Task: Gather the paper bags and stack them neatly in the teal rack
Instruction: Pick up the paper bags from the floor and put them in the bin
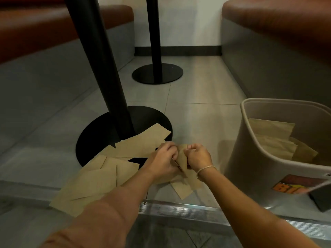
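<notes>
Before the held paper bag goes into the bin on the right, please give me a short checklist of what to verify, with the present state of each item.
1. Both hands hold the paper bag: ok, left hand and right hand pinch it.
2. Bag is flat: cannot tell, hands cover it.
3. Bin mouth is open: ok.
4. Bags in the bin are neat: not ok, they overlap askew.
5. Loose bags on the floor are gathered: not ok, several lie around the table base.
</notes>
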`<state>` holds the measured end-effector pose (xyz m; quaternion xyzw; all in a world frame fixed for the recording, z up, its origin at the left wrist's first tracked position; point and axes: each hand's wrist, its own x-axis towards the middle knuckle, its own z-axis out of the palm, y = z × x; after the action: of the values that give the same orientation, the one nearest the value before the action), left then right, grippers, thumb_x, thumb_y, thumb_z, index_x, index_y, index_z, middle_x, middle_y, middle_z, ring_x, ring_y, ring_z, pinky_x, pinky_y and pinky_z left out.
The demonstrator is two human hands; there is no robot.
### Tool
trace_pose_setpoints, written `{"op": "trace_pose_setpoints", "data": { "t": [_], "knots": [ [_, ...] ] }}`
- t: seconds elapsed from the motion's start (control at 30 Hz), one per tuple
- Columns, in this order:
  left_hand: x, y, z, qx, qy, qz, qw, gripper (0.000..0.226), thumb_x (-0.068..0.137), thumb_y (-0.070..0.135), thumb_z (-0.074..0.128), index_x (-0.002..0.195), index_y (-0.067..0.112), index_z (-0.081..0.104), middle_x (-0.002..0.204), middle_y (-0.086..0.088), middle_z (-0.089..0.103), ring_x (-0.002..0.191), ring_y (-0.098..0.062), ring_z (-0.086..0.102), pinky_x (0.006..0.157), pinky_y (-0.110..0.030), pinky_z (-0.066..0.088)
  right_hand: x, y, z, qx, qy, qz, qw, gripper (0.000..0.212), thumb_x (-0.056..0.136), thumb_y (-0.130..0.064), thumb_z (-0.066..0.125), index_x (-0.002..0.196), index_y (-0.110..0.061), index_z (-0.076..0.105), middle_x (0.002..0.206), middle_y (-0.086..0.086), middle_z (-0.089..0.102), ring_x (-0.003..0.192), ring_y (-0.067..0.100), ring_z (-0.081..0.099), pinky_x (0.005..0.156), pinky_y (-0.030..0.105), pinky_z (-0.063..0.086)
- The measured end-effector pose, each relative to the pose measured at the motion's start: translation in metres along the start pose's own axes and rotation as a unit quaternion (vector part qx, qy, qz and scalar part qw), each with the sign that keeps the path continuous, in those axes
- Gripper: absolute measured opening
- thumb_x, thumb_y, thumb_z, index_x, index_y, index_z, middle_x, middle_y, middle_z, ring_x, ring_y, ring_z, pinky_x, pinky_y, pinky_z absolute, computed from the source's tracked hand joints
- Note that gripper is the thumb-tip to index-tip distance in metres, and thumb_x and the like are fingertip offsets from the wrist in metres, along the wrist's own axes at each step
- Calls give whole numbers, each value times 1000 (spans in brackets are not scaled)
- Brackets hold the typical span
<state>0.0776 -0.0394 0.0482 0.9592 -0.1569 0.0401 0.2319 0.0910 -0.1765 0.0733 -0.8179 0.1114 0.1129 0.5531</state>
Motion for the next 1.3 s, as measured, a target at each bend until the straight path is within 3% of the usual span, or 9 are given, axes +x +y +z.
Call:
{"op": "trace_pose_setpoints", "data": {
  "t": [0.1, 0.2, 0.3, 0.43, 0.57, 0.7, 0.87, 1.17, 1.3],
  "knots": [
    [2, 1, -14, -3, 43, -6, 999, 25, 68, 15, 79, 66, 14, 54, 127, -8, 55, 120, -26, 51, 92, -36, 46, -12, -22, -10, -47, 22, -48, 998, 12, 90, -13, 49, 82, -19, 56, 92, 7, 59, 82, 22, 53, 73, 29, 49],
    [7, 7, -47, 4, 78, -19, 997, 19, 71, 13, 79, 68, 9, 61, 129, -8, 55, 122, -22, 49, 97, -29, 41, -30, -60, -30, -116, 66, -141, 981, 20, 93, -10, 44, 107, -9, 59, 101, 12, 61, 89, 25, 55, 73, 25, 42],
    [13, 14, -85, -72, 170, -91, 979, 26, 74, 17, 77, 64, 20, 54, 94, -1, 66, 96, -15, 62, 84, -33, 52, -48, -106, -56, -172, 114, -240, 949, 28, 89, -2, 44, 114, -8, 56, 109, 15, 60, 97, 29, 57, 84, 35, 46],
    [27, 48, -132, -164, 283, -179, 928, 20, 79, 22, 73, 74, 20, 55, 72, 12, 56, 68, 0, 53, 67, -15, 44, -67, -165, -122, -251, 231, -331, 880, 36, 88, -1, 46, 122, -11, 56, 122, 12, 55, 112, 29, 51, 94, 32, 37],
    [47, 94, -171, -231, 376, -155, 884, 20, 83, 20, 70, 79, 25, 50, 73, 19, 51, 66, 7, 48, 59, -3, 38, -80, -205, -195, -296, 318, -340, 834, 34, 89, -7, 52, 119, -18, 62, 126, 12, 55, 117, 31, 50, 101, 34, 37],
    [66, 144, -193, -303, 409, -88, 856, 23, 82, 15, 70, 85, 23, 49, 77, 19, 52, 67, 7, 51, 55, -2, 41, -80, -211, -244, -400, 266, -252, 840, 29, 88, -10, 57, 113, -22, 67, 127, 16, 55, 117, 35, 50, 101, 33, 37],
    [80, 202, -186, -331, 354, -23, 874, 25, 76, 14, 73, 89, 19, 52, 84, 7, 59, 80, -10, 60, 74, -27, 51, -83, -176, -251, -436, 202, -213, 851, 35, 86, -1, 48, 109, -17, 69, 117, 10, 64, 110, 30, 57, 99, 34, 42],
    [79, 240, -111, -312, 50, -57, 947, 47, 82, 24, 72, 121, 18, 46, 98, 1, 60, 89, -12, 58, 61, -14, 42, -79, -174, -235, -384, 225, -232, 865, 33, 83, -4, 51, 107, -19, 68, 111, 12, 66, 105, 29, 59, 97, 36, 47],
    [72, 200, -107, -278, 93, -75, 953, 42, 85, 30, 68, 120, 17, 49, 105, 0, 64, 92, -10, 57, 66, -14, 40, -74, -165, -196, -380, 185, -259, 869, 28, 87, -9, 55, 110, -19, 66, 113, 7, 64, 100, 25, 61, 95, 36, 49]
  ]
}}
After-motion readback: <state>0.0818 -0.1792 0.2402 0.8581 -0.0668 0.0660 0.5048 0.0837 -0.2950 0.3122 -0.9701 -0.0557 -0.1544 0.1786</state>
